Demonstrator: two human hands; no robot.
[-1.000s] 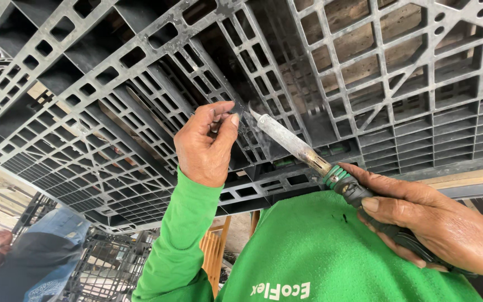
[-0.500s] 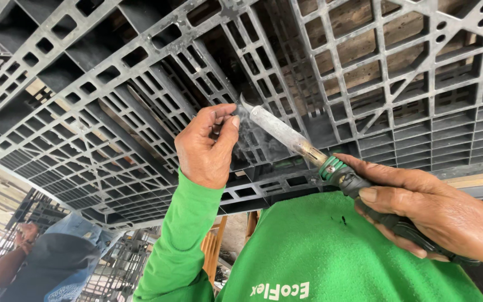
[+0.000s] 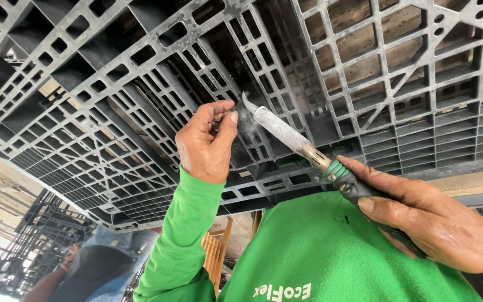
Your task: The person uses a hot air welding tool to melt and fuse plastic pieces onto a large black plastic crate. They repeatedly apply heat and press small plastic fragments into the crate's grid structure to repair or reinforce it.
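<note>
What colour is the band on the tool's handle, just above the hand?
Green band, clearest in the head view.

The single head-worn camera looks from close range at a black plastic pallet point(image 3: 141, 112), which fills the upper frame. Both hands sit near, centre and right, the green shirt point(image 3: 336, 257) lowest. No second view shares the scene.

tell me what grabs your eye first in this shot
A black plastic pallet with grid openings fills the upper frame. At centre, the right hand grips a hot iron tool, its curved tip on the pallet with a wisp of smoke, while the left hand pinches something small beside the tip. A bright green shirt spreads below.
</note>
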